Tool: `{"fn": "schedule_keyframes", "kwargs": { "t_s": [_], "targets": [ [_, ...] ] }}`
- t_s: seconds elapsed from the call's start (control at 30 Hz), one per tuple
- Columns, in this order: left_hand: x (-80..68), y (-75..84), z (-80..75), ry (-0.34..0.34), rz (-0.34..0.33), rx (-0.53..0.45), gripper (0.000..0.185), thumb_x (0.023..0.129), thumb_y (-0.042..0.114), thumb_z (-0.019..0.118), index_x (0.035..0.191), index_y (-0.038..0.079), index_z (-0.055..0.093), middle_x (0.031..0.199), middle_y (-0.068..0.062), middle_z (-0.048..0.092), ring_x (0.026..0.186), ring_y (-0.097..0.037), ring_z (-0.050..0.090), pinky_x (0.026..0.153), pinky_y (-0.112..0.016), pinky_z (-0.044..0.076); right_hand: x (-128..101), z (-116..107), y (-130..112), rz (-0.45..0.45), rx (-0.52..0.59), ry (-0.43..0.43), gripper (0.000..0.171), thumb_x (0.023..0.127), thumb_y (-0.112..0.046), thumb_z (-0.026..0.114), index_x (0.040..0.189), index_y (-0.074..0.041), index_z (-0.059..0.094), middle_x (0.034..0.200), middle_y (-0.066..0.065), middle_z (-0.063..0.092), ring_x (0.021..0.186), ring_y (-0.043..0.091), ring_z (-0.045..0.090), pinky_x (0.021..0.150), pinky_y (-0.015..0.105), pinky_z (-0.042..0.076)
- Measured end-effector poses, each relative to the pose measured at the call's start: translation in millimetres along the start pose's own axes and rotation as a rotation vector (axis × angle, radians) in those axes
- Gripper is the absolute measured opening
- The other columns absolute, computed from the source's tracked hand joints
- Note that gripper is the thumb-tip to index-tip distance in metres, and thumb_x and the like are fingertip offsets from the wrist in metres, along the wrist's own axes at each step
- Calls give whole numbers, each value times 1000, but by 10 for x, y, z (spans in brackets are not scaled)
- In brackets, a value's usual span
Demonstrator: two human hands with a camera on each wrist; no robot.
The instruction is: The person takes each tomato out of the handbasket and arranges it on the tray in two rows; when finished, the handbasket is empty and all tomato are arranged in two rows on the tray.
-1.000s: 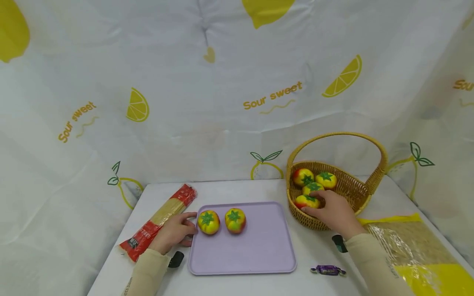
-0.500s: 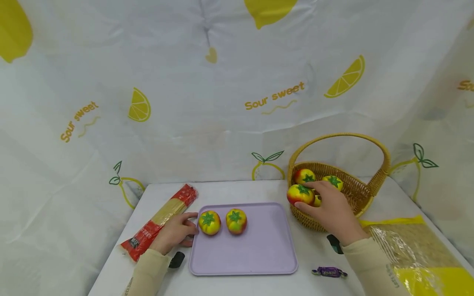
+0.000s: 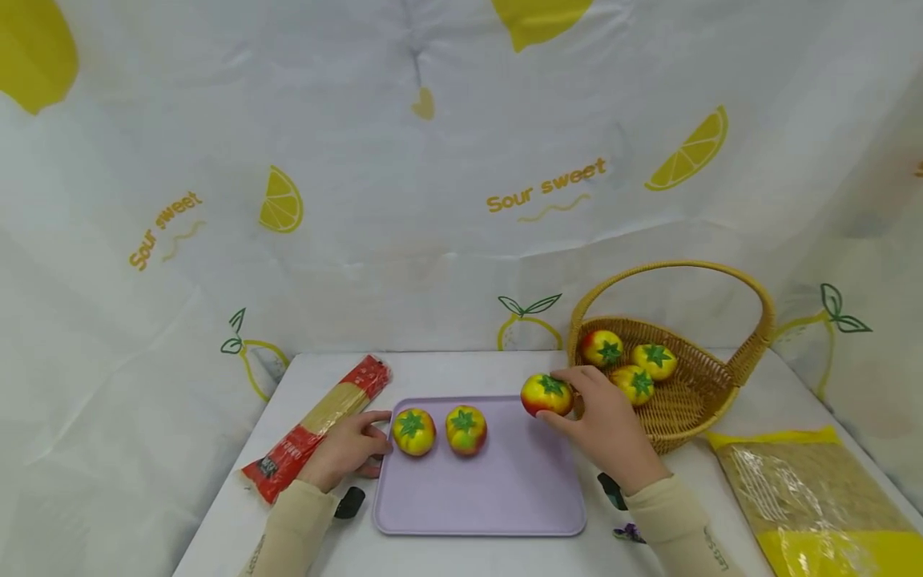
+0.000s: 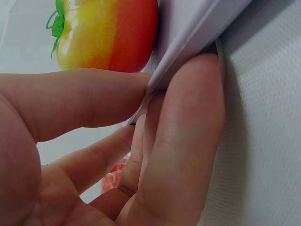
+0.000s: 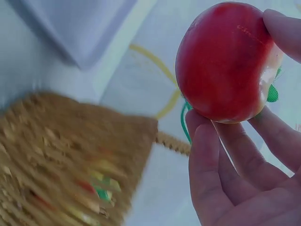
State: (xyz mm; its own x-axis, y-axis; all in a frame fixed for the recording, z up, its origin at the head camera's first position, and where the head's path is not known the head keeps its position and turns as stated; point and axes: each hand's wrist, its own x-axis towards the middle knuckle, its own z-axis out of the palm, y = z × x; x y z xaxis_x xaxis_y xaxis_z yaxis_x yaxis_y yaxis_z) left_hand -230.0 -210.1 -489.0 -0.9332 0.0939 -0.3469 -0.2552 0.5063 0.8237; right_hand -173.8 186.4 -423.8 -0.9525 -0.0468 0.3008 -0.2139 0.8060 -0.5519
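Head view: right hand (image 3: 609, 421) gripped tomato (image 3: 546, 393), moved from basket (image 3: 692, 417) to above tray (image 3: 505, 489) corner.
Left hand (image 3: 344, 450): still pinched tray edge.

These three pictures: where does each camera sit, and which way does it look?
Head: worn on the head, looks forward and down at the tray, basket, left hand and right hand.
Left wrist: looks along the fingers gripping the tray's edge.
Right wrist: looks past the fingers holding a tomato.
Shared: that tomato also shows in the head view.
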Motion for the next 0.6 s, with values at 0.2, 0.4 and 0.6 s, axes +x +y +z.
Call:
{"fn": "schedule_keyframes", "kwargs": {
  "t_s": [0.2,0.4,0.6],
  "targets": [
    [6,16,18,-3,9,-4,61,95,9,78,152,12,60,106,-12,67,85,-23,68,70,-35,67,-17,197,-19,-7,17,-35,57,84,-29,94,133,-11,72,129,6,69,102,25,67,90,45,64],
    [-7,24,18,-10,11,2,61,95,10,78,153,12,60,106,-12,67,84,-23,68,70,-35,67,-25,332,6,16,17,-95,56,86,-29,93,134,-10,71,132,6,69,115,26,69,101,51,62],
    [-5,4,6,-12,11,-4,60,95,10,78,153,13,61,106,-12,68,84,-23,68,71,-35,67,-24,438,2,29,6,-119,56,86,-27,93,134,-10,71,134,9,67,122,31,69,106,54,59]
  ]
}}
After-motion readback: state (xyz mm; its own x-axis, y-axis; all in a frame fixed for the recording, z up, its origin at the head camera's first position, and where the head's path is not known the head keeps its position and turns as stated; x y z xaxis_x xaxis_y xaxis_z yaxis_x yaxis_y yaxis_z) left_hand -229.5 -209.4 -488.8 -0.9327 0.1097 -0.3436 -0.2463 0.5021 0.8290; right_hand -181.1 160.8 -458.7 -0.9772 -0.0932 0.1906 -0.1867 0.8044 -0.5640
